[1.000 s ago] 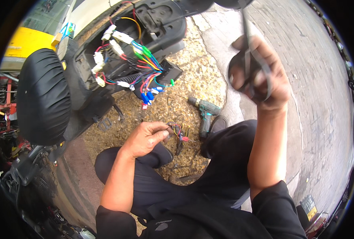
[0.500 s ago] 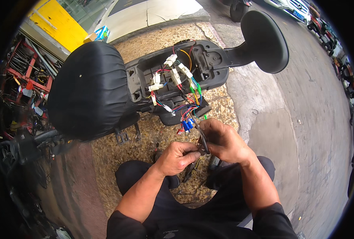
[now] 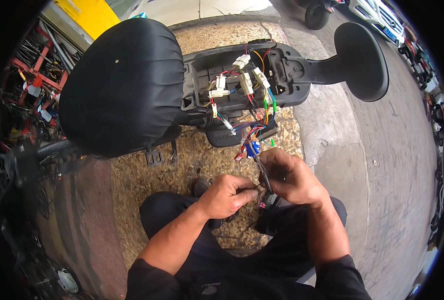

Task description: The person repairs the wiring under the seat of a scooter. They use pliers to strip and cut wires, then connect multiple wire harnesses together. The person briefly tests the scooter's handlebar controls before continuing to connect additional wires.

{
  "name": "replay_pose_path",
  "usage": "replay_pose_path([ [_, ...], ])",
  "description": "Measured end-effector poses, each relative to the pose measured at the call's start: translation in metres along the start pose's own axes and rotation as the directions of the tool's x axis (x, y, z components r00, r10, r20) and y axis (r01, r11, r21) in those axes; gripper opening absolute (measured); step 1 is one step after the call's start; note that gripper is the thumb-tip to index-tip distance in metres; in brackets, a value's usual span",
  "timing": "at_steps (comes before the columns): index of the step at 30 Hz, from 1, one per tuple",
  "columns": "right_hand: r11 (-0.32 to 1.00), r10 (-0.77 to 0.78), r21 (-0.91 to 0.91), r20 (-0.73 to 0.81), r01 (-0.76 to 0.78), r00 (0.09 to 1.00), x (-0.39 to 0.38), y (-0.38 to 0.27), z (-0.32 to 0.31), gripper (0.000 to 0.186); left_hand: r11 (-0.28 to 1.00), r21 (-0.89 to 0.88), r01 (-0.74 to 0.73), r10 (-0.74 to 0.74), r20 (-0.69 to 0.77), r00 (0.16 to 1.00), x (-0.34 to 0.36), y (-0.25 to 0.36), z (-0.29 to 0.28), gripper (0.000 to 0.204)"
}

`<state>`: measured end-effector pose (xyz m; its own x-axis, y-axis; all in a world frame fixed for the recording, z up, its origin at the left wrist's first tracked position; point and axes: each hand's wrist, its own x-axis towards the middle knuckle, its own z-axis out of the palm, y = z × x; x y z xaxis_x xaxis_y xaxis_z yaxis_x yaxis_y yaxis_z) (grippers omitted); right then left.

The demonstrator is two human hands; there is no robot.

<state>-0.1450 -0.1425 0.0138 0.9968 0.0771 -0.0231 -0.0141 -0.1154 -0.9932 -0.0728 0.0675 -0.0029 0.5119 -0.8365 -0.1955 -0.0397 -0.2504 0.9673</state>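
My left hand (image 3: 228, 196) is closed in a pinch on a thin dark wire (image 3: 257, 186), its thumb and forefinger pressed together. Close beside it, my right hand (image 3: 293, 177) grips a black sheathed cable (image 3: 264, 172) between thumb and fingers. The cable's upper end meets a bunch of coloured wires with a blue connector (image 3: 253, 149) and a small red connector (image 3: 239, 156). These wires hang over the side of an open under-seat compartment (image 3: 198, 82) on an electric scooter. White plug connectors (image 3: 246, 84) lie loose in and across that compartment.
The scooter's black padded seat (image 3: 127, 90) stands left of the compartment, and a black backrest (image 3: 363, 62) juts out at the right. A pedal (image 3: 154, 158) sticks out below the seat. Tools and parts fill a red rack (image 3: 39, 82) at far left. A white car (image 3: 377, 19) is at the upper right.
The view has shifted, so the scooter appears farther right. My hands stay close together, with the right hand slightly farther right; a thin wire now shows between them.
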Motion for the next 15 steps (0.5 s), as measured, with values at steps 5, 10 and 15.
replay_pose_path([
  [5, 0.998, 0.044, -0.056, 0.062, -0.040, 0.997, 0.000, -0.004, -0.001, 0.046, 0.995, 0.030, -0.097, 0.098, -0.036, 0.994, -0.001, 0.002, 0.003, 0.012],
  [10, 0.992, -0.087, -0.090, 0.017, 0.088, 0.996, -0.001, -0.009, 0.000, 0.045, 0.993, -0.051, -0.102, 0.099, -0.062, 0.993, -0.003, 0.006, 0.004, 0.010],
  [15, 0.996, 0.010, 0.084, -0.104, -0.001, 0.994, -0.003, -0.011, -0.013, 0.041, 0.983, -0.175, 0.050, -0.054, -0.019, 0.998, -0.002, 0.000, 0.000, 0.011],
])
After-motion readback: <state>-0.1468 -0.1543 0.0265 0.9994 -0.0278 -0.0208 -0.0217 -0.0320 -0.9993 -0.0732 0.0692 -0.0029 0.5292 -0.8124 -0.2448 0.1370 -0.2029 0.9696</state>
